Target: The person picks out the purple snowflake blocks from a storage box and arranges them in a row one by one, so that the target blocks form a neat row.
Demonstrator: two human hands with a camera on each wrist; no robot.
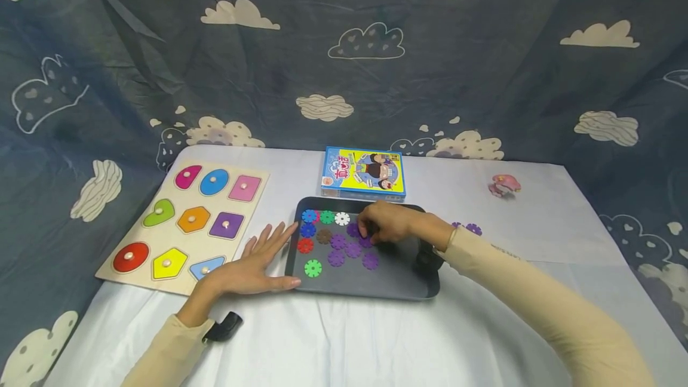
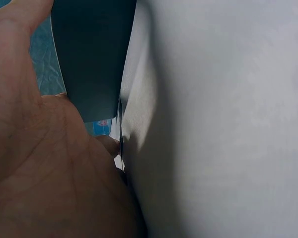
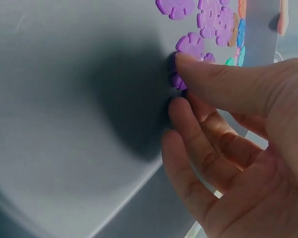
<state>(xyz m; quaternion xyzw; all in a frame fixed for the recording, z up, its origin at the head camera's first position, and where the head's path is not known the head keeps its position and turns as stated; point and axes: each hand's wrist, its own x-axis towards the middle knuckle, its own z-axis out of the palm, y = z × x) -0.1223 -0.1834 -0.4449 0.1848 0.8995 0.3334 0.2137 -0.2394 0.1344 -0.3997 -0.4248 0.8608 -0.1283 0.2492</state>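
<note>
Nearest the viewer lies the white tablecloth point(image 1: 333, 339), bare along its front strip. On it the left hand point(image 1: 252, 267) rests palm down, fingers straight and spread, fingertips against the left rim of the dark tray point(image 1: 371, 288). The left wrist view shows only the palm, cloth and the tray's outer wall, not the tray's contents.

The tray's long axis runs left to right, parallel to the table's front edge. Its right and front portions are uncovered. Coloured snowflake discs lie flat in its left and middle: a green disc point(image 1: 313, 267) nearest the front, a red disc point(image 1: 305, 245) behind it, a cluster of purple discs point(image 1: 352, 249) at centre, and a white disc point(image 1: 341, 218) near the far rim.

The right hand point(image 1: 384, 223) reaches in over the tray's right side, fingers curled, pinching a purple disc point(image 3: 188, 47) between thumb and fingertips; only the right wrist view shows this grip.

Left of the tray sits a wooden shape puzzle board point(image 1: 185, 223), angled away. Beyond the tray lies a blue and yellow box point(image 1: 364, 173); far right, a small pink toy point(image 1: 503, 184), well apart.
</note>
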